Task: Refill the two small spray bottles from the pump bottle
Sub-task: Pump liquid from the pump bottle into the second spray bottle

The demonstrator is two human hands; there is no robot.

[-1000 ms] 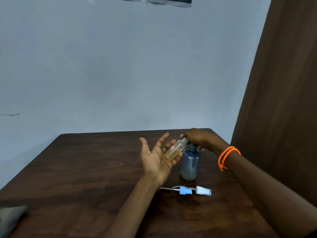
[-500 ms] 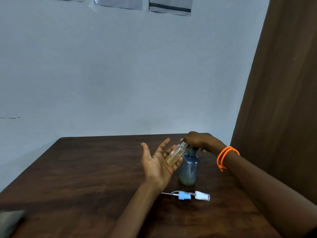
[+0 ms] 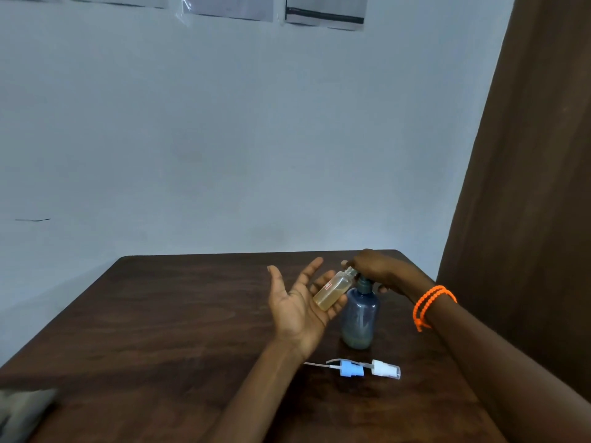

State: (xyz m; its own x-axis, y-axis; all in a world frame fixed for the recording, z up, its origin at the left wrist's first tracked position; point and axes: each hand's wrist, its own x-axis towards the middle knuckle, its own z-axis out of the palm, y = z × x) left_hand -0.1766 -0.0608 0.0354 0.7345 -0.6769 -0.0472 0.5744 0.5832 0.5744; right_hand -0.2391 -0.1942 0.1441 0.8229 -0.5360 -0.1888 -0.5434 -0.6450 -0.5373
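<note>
The left hand (image 3: 299, 306) is the grip that has the small spray bottle (image 3: 332, 290). The palm faces up near the middle of the frame. The thumb and first fingers are straight and spread out. The little bottle lies slanted on the fingers at the right side of the palm, and the tips of those fingers curl up a bit under it. It has no cap on, and its open neck points up and to the right. There is yellowish liquid inside and a small red label on its side.

The right hand (image 3: 375, 270) is just to the right and a bit higher. It rests on top of the pump bottle (image 3: 359, 314), with its fingers bent down over the pump head. The open neck of the little bottle is right beside those fingers, by the pump head. I cannot tell if the neck touches the spout.

The pump bottle is blue-grey and stands upright on the dark brown tabletop (image 3: 160, 314), just beside the left hand. It has only a little liquid at the bottom.

Two spray tops lie lower in the frame, close in front of the pump bottle. The blue spray top (image 3: 350, 369) is on the left and the white spray top (image 3: 385, 369) is on the right.

An orange wristband (image 3: 431, 303) is on the right wrist.
</note>
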